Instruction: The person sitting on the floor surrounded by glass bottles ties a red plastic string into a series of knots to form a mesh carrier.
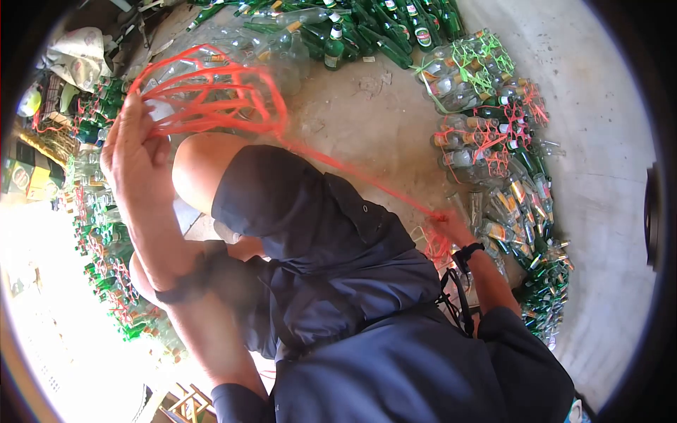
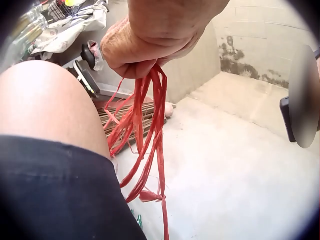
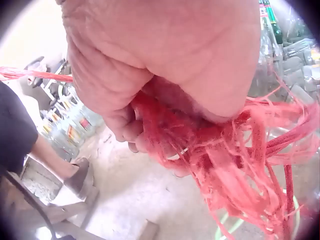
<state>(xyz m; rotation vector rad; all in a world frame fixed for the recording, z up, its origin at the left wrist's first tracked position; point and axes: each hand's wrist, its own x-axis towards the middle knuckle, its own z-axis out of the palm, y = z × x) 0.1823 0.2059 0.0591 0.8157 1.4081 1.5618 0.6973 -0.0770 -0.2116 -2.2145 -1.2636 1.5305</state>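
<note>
My left hand (image 1: 137, 148) is raised at the left of the head view, gripping several loops of red plastic twine (image 1: 271, 95). In the left wrist view the loops hang from curled fingers (image 2: 137, 69), with a knot (image 2: 162, 197) low on one strand. A taut strand (image 1: 352, 171) crosses in front of the dark shorts to my right hand (image 1: 451, 229). That hand grips a frayed bunch of red twine (image 3: 225, 165), whose loose ends dangle below the palm in the right wrist view.
Green bottles (image 1: 374, 35) are heaped at the back. Bottles bound with green twine (image 1: 483, 60) and red twine lie in stacks along the pale wall (image 1: 599, 176). Many more bottles (image 1: 95, 211) stand at the left. My bent knee (image 1: 204, 166) is close beside the left hand.
</note>
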